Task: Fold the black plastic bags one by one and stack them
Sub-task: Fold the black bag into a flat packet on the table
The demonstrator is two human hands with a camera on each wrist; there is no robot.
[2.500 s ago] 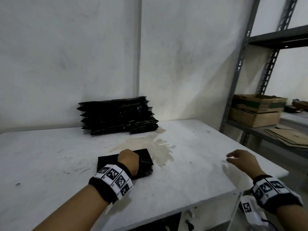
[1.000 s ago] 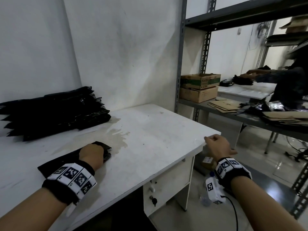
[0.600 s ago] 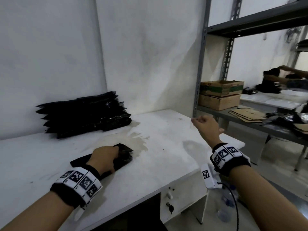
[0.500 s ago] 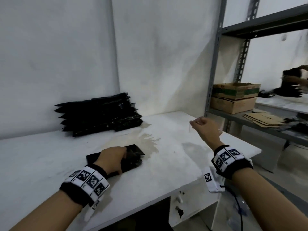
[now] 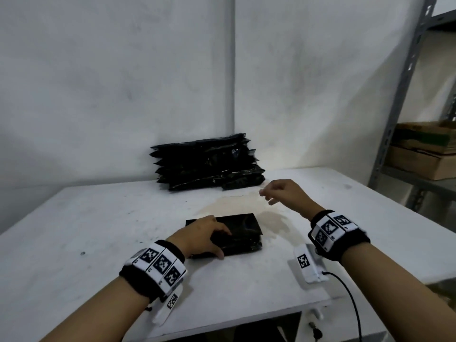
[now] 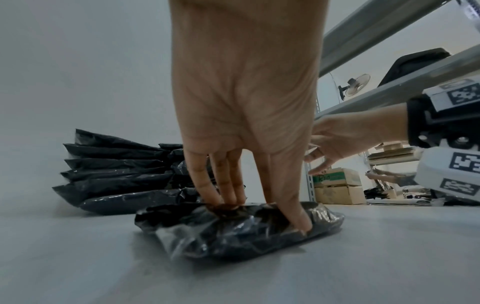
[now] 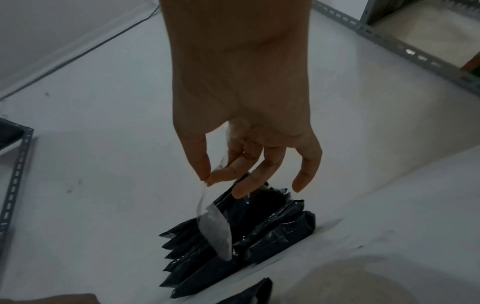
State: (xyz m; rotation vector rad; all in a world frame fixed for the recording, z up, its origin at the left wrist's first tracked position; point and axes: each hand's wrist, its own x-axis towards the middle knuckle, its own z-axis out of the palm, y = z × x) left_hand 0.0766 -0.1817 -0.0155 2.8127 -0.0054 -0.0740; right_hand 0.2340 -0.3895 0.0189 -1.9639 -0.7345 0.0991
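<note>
Far stack built — left hand presses the folded bag flat, right hand pinching clear tape — sealing and stacking remain.

It looked like a storeroom or packing room: bare white walls, a worn white table, slotted grey steel shelving with cardboard boxes, and bundled black bags stacked against the wall
</note>
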